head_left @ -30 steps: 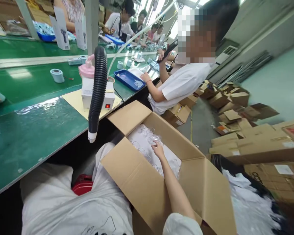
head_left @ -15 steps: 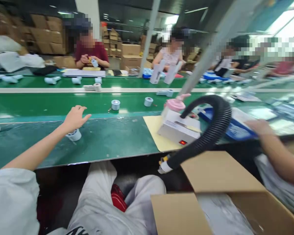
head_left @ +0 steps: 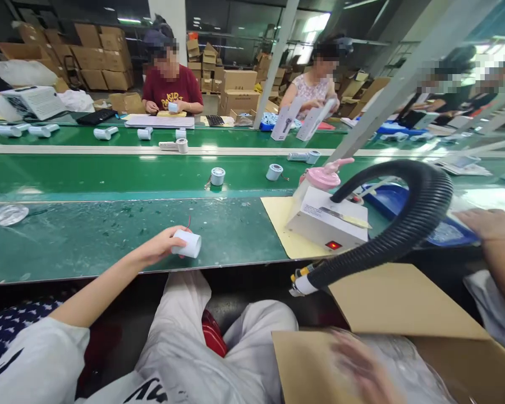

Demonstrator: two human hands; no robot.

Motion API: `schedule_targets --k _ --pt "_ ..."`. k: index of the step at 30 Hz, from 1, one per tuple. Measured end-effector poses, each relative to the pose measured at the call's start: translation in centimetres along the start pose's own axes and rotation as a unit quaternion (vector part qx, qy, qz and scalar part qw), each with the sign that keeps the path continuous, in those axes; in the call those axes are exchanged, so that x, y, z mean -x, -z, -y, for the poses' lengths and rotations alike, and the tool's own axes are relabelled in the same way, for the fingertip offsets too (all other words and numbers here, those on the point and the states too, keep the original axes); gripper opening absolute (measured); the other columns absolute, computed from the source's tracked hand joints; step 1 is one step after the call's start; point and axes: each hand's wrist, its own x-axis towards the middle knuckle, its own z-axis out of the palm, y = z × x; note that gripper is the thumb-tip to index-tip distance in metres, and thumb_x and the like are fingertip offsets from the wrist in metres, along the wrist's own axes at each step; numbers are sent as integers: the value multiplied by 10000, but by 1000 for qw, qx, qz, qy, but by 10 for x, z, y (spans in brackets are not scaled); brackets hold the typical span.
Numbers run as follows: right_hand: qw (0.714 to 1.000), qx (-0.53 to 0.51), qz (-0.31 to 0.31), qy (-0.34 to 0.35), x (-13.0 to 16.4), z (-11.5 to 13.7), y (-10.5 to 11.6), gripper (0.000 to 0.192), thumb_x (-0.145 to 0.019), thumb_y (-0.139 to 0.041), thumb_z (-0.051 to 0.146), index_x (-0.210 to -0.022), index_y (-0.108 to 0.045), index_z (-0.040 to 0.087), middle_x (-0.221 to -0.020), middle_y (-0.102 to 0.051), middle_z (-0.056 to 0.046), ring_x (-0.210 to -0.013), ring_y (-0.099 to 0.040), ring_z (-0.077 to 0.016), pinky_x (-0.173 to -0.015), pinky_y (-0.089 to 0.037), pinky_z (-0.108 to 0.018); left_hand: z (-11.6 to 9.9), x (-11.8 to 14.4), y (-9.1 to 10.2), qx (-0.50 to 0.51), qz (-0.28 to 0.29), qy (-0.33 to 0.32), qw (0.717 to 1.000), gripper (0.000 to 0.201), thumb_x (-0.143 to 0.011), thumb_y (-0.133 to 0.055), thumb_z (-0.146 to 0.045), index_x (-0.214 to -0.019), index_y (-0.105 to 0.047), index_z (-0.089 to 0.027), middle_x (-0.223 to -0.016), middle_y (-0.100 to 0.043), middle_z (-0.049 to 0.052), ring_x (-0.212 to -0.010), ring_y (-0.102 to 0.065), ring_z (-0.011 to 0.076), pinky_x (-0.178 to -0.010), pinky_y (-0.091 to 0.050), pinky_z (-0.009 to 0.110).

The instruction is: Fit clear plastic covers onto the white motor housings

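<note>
Simply a short white cylinder (head_left: 187, 244), red-wired.

Single head view, looking forward-down across green bench (head_left: 88, 235), close.

Glossy green bench (head_left: 88, 241), ribbed black hose (head_left: 408, 224)

Small white cylindrical part (head_left: 187, 244), tipped on its side, open end rightward, above the green table's near edge.
</note>
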Motion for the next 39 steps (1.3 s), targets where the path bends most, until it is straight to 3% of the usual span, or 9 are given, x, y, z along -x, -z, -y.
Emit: schedule_targets --k 4,9,13,17,25,28,32,34,39 --pt "989 94 6 110 33 80 -80 393 -1012 -532 350 -1394 -599 290 -1258 -675 -143 -1033 -721 -314 -783 -649 -406 -12 1 -78 105 211 -12 972 631 -834 -268 -657 -990 -567 -124 -770 -620 95 -578 -567 184 -466 -441 283" --pt "982 179 4 68 -1 99 -95 420 -959 -600 220 -1373 -648 270 -1413 -568 -188 -1080 -618 -343 -802 -612 -479 -26 12 -126 95 381 -21 919 406 -811 -586 -534 -886 -651 -141 -720 -596 20 -587 -522 137 -535 -450 254" --pt "996 51 74 -7 2 87 -92 208 -877 -670 134 -1044 -748 231 -1364 -595 -175 -1145 -602 -360 -866 -599 -519 -35 25 -127 -16 297 -154 942 199 -847 -670 -344 -956 -717 -185 -977 -644 44 -897 -597 188 -833 -481 300" --pt "966 -213 105 -98 9 88 -89 134 -837 -796 279 -835 -674 224 -1244 -623 -120 -1153 -642 -301 -952 -578 -459 -31 32 -129 -41 185 -238 953 272 -875 -714 -412 -1066 -729 -218 -1018 -623 57 -902 -609 202 -821 -506 325" --pt "914 -344 14 -216 9 95 -86 221 -917 -655 312 -712 -655 230 -1035 -696 -86 -1010 -693 -264 -769 -557 -362 2 21 -138 -1 190 -285 940 653 -626 -908 -570 -1180 -765 -255 -1273 -609 128 -1130 -630 284 -1033 -528 464" --pt "885 -399 6 -241 8 90 -88 271 -881 -712 339 -642 -649 227 -988 -728 -77 -1006 -714 -278 -805 -576 -390 3 20 -137 3 242 -289 926 657 -695 -896 -489 -1283 -712 -261 -1486 -541 162 -1304 -587 336 -1134 -461 511" --pt "868 -438 5 -233 7 85 -87 292 -886 -738 419 -664 -691 236 -1018 -777 -79 -1025 -734 -285 -915 -588 -462 -2 23 -136 74 291 -240 923 676 -726 -884 -403 -1343 -662 -236 -1330 -673 147 -1193 -662 301 -1007 -554 425" --pt "890 -409 33 -198 9 85 -85 164 -849 -791 416 -843 -767 254 -1202 -761 -102 -1153 -708 -313 -983 -578 -495 -2 25 -137 128 290 -170 933 692 -721 -883 -401 -1343 -646 -213 -1259 -697 138 -1051 -701 257 -873 -594 360" --pt "952 -289 55 -85 19 87 -83 372 -853 -797 232 -1215 -735 288 -1421 -662 -108 -1284 -655 -301 -1078 -554 -468 0 30 -136 202 314 -94 923 754 -718 -885 -438 -1387 -609 -225 -1223 -699 122 -942 -692 205 -787 -589 313"
